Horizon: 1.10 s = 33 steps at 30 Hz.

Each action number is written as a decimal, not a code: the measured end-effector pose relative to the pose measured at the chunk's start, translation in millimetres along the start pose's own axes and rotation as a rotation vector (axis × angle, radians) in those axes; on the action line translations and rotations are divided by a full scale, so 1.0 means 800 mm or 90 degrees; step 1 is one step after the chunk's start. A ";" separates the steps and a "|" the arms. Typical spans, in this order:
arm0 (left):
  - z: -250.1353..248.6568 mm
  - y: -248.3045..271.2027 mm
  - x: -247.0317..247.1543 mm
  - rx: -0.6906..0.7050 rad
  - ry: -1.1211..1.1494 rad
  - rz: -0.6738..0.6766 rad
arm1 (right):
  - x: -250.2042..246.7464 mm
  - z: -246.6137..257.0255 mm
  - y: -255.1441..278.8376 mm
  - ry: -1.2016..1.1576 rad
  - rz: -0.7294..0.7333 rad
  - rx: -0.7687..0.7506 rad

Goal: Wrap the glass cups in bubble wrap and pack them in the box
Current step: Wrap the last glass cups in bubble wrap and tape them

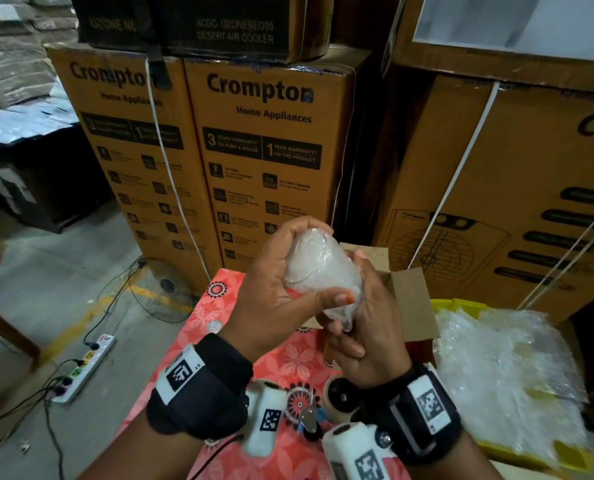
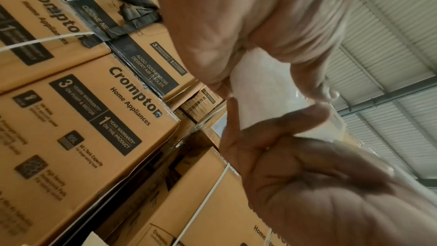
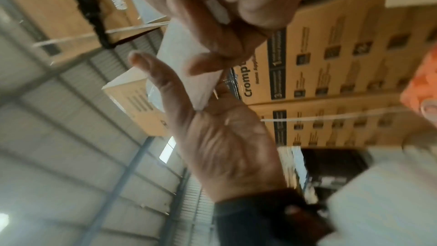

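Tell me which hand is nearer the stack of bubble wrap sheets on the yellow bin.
Right. The right hand holds the wrapped cup from the side facing the bubble wrap sheets; the left hand grips it from the far side.

The surface [image 1: 281,358], under a red floral cloth, carries an open cardboard box [image 1: 411,306], tape rolls [image 1: 340,396] and a bubble wrap stack [image 1: 503,368].
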<state>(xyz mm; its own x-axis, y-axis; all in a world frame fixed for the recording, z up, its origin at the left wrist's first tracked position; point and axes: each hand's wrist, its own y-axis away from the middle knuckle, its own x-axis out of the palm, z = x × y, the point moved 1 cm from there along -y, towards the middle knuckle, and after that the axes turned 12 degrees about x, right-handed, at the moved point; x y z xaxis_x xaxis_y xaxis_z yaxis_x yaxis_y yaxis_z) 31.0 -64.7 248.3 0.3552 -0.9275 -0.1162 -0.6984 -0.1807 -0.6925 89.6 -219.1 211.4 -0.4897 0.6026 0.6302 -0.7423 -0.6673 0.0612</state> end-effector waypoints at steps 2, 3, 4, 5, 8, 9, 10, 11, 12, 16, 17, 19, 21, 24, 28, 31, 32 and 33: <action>0.002 0.000 0.004 0.010 -0.037 -0.024 | 0.008 0.002 -0.010 -0.068 0.015 0.173; 0.002 -0.001 0.006 0.010 -0.050 -0.041 | 0.012 0.000 -0.018 -0.051 0.008 0.188; 0.001 -0.001 0.006 0.008 -0.062 -0.060 | 0.021 0.003 -0.023 -0.053 -0.004 0.217; 0.002 -0.001 0.005 0.005 -0.072 -0.078 | 0.023 0.001 -0.021 -0.059 0.017 0.185; 0.004 -0.003 -0.001 -0.007 -0.112 -0.126 | 0.027 0.000 -0.013 -0.077 0.109 0.081; 0.005 -0.005 -0.003 -0.011 -0.128 -0.138 | 0.026 0.001 -0.010 -0.047 0.162 0.051; 0.005 -0.006 -0.005 -0.016 -0.141 -0.145 | 0.023 0.001 -0.009 0.012 0.181 0.010; 0.006 -0.008 -0.006 -0.020 -0.151 -0.144 | 0.019 -0.001 -0.008 0.078 0.187 -0.016; 0.006 -0.009 -0.007 -0.022 -0.153 -0.133 | 0.020 -0.003 -0.007 0.144 0.173 -0.055; 0.010 -0.006 -0.008 -0.046 -0.040 -0.053 | 0.028 -0.002 -0.005 0.188 0.072 -0.103; 0.012 -0.004 -0.010 -0.046 -0.030 -0.036 | 0.031 0.000 -0.004 0.171 0.047 -0.099; 0.014 0.002 -0.010 -0.045 -0.038 0.010 | 0.034 0.003 -0.002 0.152 -0.011 -0.095; 0.012 0.007 -0.007 -0.042 -0.028 0.052 | 0.036 0.006 -0.002 0.141 -0.057 -0.093; 0.008 0.009 -0.006 -0.023 -0.041 0.087 | 0.036 0.007 -0.002 0.100 -0.076 -0.044; -0.004 0.003 -0.008 -0.022 0.051 0.033 | 0.031 0.008 -0.004 -0.086 0.009 0.077; -0.005 -0.002 -0.010 0.048 0.005 -0.002 | 0.020 0.002 -0.011 -0.203 0.072 0.150; -0.004 -0.001 -0.010 0.070 -0.024 -0.010 | 0.019 0.000 -0.011 -0.223 0.086 0.171; -0.003 0.000 -0.010 0.091 -0.052 -0.020 | 0.018 0.000 -0.012 -0.224 0.087 0.186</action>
<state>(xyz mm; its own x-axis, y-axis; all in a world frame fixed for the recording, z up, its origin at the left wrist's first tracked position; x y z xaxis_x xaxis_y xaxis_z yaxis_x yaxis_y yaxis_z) 26.6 -58.5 250.8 0.4286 -0.8914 -0.1470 -0.5933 -0.1550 -0.7899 89.5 -204.2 219.5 -0.3521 0.3496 0.8682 -0.4971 -0.8558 0.1431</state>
